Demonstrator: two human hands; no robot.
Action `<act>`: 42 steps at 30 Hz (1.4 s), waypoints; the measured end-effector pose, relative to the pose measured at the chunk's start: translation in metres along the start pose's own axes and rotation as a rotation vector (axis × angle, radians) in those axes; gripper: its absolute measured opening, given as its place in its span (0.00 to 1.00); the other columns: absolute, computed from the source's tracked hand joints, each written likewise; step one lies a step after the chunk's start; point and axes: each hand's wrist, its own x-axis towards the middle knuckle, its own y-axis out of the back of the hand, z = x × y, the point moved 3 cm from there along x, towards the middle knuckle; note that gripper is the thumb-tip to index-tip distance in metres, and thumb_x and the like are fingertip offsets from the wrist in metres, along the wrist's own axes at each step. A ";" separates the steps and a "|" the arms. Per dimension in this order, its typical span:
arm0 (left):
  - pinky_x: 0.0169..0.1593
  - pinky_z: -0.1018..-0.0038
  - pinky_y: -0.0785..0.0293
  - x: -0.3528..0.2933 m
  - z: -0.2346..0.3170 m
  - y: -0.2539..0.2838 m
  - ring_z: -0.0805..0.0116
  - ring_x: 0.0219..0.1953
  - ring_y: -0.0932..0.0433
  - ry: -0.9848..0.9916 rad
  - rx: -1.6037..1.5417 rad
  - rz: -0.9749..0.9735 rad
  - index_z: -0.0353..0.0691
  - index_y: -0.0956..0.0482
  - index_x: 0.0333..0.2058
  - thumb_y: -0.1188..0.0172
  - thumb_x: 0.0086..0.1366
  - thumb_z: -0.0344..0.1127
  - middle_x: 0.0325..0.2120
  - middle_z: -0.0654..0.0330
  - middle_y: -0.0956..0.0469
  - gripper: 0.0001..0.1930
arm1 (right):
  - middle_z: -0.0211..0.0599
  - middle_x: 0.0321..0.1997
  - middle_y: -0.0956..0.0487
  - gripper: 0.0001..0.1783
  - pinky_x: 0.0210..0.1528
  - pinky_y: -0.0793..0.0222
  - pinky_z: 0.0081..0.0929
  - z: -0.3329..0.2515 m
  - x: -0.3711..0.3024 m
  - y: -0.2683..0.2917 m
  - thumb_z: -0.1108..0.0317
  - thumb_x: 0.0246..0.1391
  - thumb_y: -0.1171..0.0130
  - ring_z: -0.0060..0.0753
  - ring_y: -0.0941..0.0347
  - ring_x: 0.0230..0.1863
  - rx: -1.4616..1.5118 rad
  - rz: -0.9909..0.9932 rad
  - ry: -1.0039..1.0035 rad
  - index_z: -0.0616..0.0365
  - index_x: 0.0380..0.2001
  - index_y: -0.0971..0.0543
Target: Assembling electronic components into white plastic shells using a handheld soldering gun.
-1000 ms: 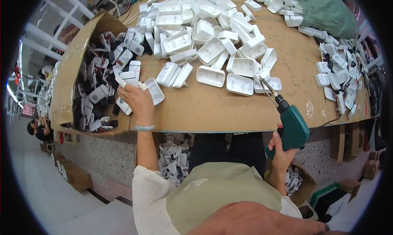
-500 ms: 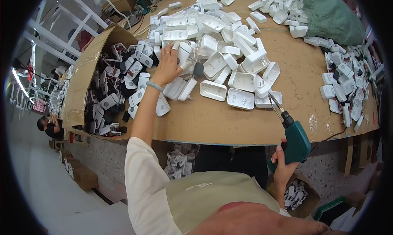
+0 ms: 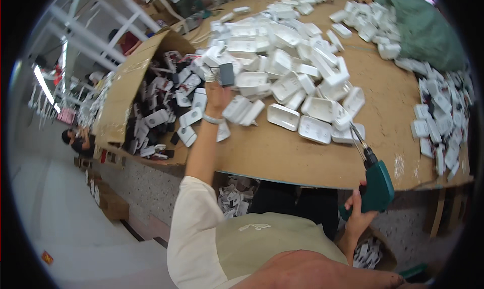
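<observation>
Head view, left hand (image 3: pixel 218 98) grip holding dark part (image 3: pixel 227 74), right hand (image 3: pixel 359 214) grip holding green screwdriver (image 3: pixel 377 184), white casings (image 3: pixel 302 82) heaped between.

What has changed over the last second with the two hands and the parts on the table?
The left hand went from the table's near edge out to the heap of white plastic shells and now holds up a small dark block. The right hand kept its grip on the green electric screwdriver at the near edge of the table. The cardboard box of parts and the shells stayed put.
</observation>
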 end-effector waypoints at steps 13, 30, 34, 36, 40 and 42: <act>0.62 0.66 0.35 -0.053 0.000 -0.107 0.57 0.59 0.29 -0.061 0.394 -0.287 0.32 0.35 0.60 0.41 0.67 0.34 0.57 0.54 0.29 0.25 | 0.38 0.36 0.25 0.15 0.21 0.37 0.20 -0.012 -0.004 0.000 0.79 0.59 0.44 0.18 0.37 0.18 0.033 0.026 0.054 0.68 0.49 0.29; 0.55 0.56 0.36 -0.078 0.027 -0.167 0.46 0.52 0.33 -0.814 1.456 -0.362 0.29 0.38 0.59 0.32 0.50 0.34 0.53 0.46 0.34 0.39 | 0.40 0.47 0.26 0.17 0.21 0.35 0.21 -0.015 -0.005 0.010 0.82 0.57 0.46 0.19 0.35 0.20 0.017 0.001 0.044 0.67 0.51 0.30; 0.55 0.55 0.38 -0.083 0.027 -0.164 0.48 0.52 0.35 -0.770 1.527 -0.338 0.29 0.32 0.53 0.40 0.51 0.29 0.54 0.48 0.37 0.28 | 0.40 0.47 0.26 0.19 0.21 0.35 0.21 -0.013 -0.005 0.009 0.82 0.57 0.45 0.20 0.35 0.20 0.021 0.003 0.047 0.67 0.52 0.31; 0.56 0.55 0.38 -0.083 0.026 -0.157 0.48 0.52 0.35 -0.753 1.534 -0.347 0.30 0.31 0.52 0.40 0.51 0.29 0.54 0.48 0.37 0.28 | 0.40 0.47 0.26 0.19 0.21 0.35 0.21 -0.013 -0.004 0.008 0.82 0.57 0.45 0.20 0.34 0.20 0.014 -0.004 0.044 0.67 0.52 0.31; 0.56 0.54 0.39 -0.084 0.027 -0.149 0.47 0.53 0.36 -0.728 1.613 -0.375 0.29 0.31 0.52 0.39 0.49 0.30 0.54 0.48 0.37 0.29 | 0.40 0.47 0.26 0.19 0.21 0.34 0.21 -0.014 -0.004 0.004 0.82 0.57 0.45 0.19 0.34 0.20 0.022 -0.014 0.035 0.67 0.52 0.31; 0.55 0.54 0.40 -0.082 0.027 -0.149 0.47 0.53 0.36 -0.722 1.641 -0.388 0.29 0.32 0.52 0.38 0.48 0.30 0.53 0.48 0.36 0.29 | 0.40 0.47 0.26 0.19 0.21 0.34 0.21 -0.015 -0.003 0.003 0.82 0.57 0.45 0.19 0.34 0.20 0.028 -0.012 0.033 0.67 0.52 0.31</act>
